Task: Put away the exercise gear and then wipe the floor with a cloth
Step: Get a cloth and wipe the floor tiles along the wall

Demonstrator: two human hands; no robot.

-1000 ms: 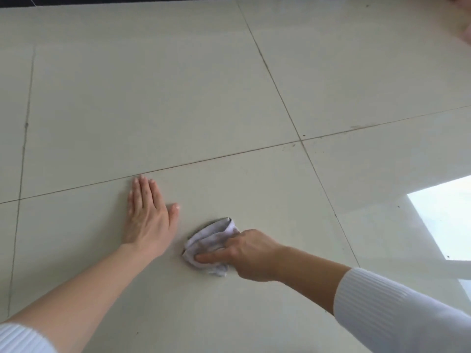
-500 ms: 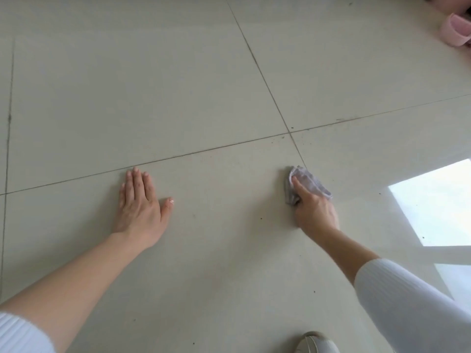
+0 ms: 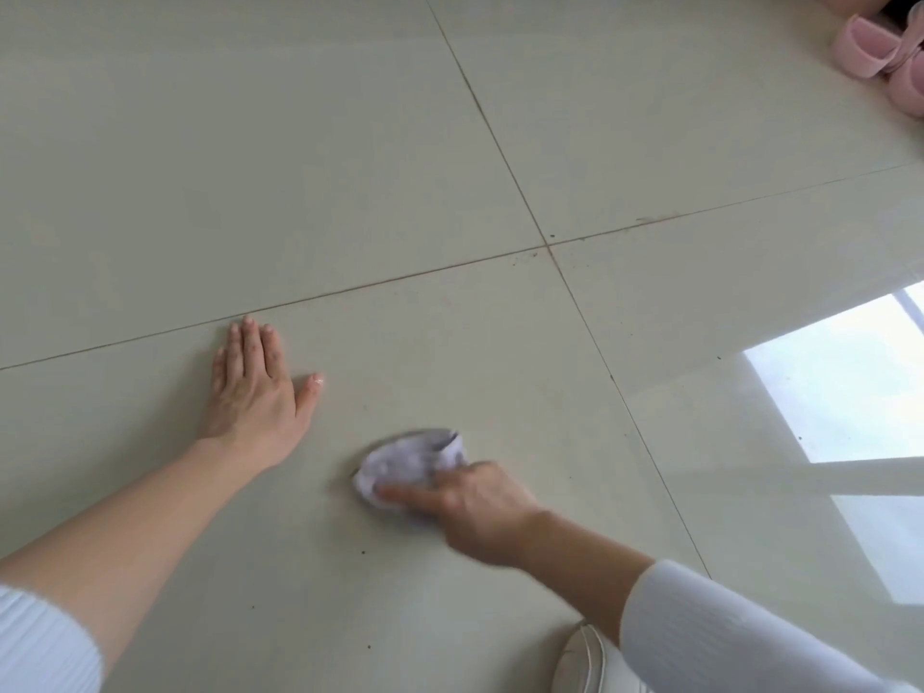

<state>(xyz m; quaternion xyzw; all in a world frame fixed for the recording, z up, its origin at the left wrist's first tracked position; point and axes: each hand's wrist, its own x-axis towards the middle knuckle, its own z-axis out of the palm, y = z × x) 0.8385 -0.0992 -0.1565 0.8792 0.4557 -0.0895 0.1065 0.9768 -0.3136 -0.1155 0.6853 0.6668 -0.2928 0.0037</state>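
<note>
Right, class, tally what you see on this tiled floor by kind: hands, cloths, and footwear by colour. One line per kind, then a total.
Crumpled pale lilac cloth: 1
Bare hands: 2, left hand flat on the beige tiled floor, right hand gripping the cloth
Pink soft slippers: 2 showing, at the frame's corner
White shoe: 1
Total: 6

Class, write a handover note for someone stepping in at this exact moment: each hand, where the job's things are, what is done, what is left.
Left hand: flat on the floor, fingers straight, holding nothing.
Right hand: grips the bunched cloth and presses it on the tile, just right of the left hand.
Done: wiping is under way.
Left: the rest of the floor; dark specks dot the tile. The pink items in the top right corner may be gear; cannot tell.
</note>
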